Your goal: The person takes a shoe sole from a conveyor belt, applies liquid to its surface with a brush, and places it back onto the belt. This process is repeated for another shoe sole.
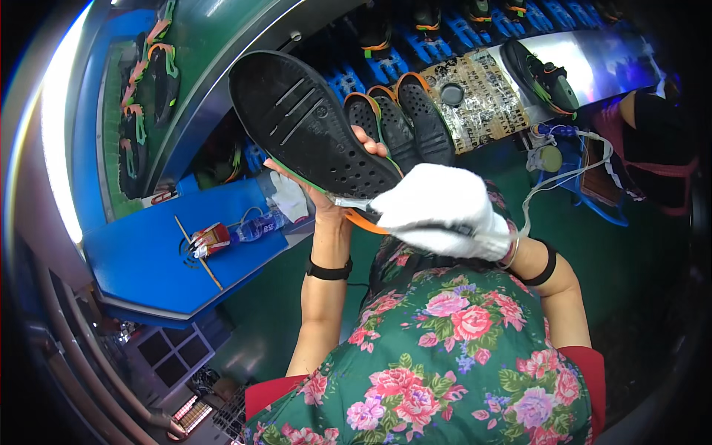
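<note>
A large black shoe sole [311, 126] with green and orange edging is held tilted, its slotted and perforated face toward me. My left hand [320, 199], bare, grips it from beneath, with fingertips showing over the far edge. My right hand [445, 211] wears a white knitted glove and is closed beside the heel end. From its fingers a thin pale strip [348, 202] reaches to the sole's near edge; its kind is unclear, and the glove hides the rest. Just under the strip shows an orange rim [365, 222].
Beyond the sole, several black perforated shoe pieces [424, 119] lie by a taped board [475, 93]. A black shoe [540, 78] rests on a shiny plate. Blue racks [452, 41] line the back. On the left blue shelf [148, 259] are a plastic bottle [256, 226] and red pack [211, 239].
</note>
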Tool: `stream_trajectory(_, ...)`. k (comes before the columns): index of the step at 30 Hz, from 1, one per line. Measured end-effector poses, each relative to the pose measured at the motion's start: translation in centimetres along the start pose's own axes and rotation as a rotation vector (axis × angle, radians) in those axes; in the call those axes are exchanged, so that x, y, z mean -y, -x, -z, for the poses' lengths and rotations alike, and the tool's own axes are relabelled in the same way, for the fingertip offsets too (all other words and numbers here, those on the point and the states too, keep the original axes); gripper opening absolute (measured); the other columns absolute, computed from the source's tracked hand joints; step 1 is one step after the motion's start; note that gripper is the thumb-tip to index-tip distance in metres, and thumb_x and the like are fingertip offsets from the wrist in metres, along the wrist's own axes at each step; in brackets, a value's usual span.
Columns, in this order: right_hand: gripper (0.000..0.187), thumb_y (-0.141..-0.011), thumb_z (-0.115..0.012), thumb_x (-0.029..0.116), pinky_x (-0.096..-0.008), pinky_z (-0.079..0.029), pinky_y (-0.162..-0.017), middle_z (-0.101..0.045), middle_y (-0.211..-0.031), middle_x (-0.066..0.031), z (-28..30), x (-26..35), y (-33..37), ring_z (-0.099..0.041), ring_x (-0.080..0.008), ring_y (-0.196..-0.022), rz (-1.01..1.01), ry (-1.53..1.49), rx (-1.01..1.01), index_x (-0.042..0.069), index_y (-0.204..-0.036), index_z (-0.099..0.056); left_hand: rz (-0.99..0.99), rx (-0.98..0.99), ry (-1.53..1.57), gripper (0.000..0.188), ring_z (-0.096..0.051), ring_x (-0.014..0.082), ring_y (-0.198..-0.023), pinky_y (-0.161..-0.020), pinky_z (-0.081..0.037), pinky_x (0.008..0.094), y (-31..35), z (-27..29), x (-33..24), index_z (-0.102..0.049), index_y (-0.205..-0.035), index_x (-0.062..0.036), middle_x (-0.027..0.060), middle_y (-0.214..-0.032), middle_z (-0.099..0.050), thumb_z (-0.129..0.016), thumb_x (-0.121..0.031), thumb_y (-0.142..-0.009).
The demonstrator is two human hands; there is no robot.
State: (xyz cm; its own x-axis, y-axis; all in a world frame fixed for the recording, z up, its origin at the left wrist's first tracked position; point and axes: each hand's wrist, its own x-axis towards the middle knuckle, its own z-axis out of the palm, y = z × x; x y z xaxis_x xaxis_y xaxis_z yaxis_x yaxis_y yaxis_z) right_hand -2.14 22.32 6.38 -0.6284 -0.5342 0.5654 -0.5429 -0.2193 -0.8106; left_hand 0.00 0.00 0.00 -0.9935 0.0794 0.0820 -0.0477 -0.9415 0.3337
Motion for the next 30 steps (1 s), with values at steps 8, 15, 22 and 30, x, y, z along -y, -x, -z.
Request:
stream_trajectory(8, 0.026, -0.079, -0.084, 0.005, -0.0354, -0.059, -0.075, -0.078, -0.102, -0.0063, -0.8, 0.1, 0.9, -0.074, -0.0256, -0.086, 0.071, 0.121, -0.002, 0.011, -0.104, -0.079, 0.080, 0.012, -0.055, 0.141, -0.068, 0.0367, -0.101, -0.094, -0.055, 0.0530, -0.3, -1.4, -0.6, -0.059, -0.125, 0.0098, 0.0224, -0.109, -0.065, -0.039, -0.111, -0.056)
stream_trajectory(15, 0.024, -0.079, -0.084, 0.005, -0.0351, -0.059, -0.072, -0.078, -0.101, -0.0064, -0.9, -0.3, 0.9, -0.074, -0.0248, -0.083, 0.011, 0.053, -0.048, 0.012, -0.102, -0.080, 0.030, -0.014, -0.066, 0.142, -0.068, 0.0363, -0.102, -0.094, -0.056, 0.0516, 0.0, -1.2, -1.1, -0.058, -0.129, 0.0082, 0.0222, -0.108, -0.065, -0.038, -0.111, -0.055)
stream_trajectory(22, 0.026, -0.075, -0.085, 0.000, -0.0344, -0.059, -0.074, -0.079, -0.100, -0.0086, -0.6, -0.1, 0.6, -0.075, -0.0259, -0.086, -0.077, -0.068, -0.054, 0.007, -0.100, -0.079, 0.036, -0.018, -0.155, 0.128, -0.068, 0.0423, -0.111, -0.092, -0.062, 0.0524, -0.2, -1.0, -2.0, -0.058, -0.122, 0.0114, 0.0253, -0.107, -0.067, -0.046, -0.103, -0.067)
stream_trajectory(30, 0.025, -0.076, -0.086, 0.002, -0.0345, -0.059, -0.075, -0.079, -0.099, -0.0085, -0.7, -0.1, 0.9, -0.075, -0.0256, -0.086, -0.066, -0.048, -0.028, 0.007, -0.100, -0.079, 0.027, 0.006, -0.188, 0.122, -0.070, 0.0366, -0.103, -0.093, -0.060, 0.0501, -1.0, -1.7, -2.0, -0.060, -0.123, 0.0091, 0.0227, -0.105, -0.068, -0.047, -0.100, -0.070)
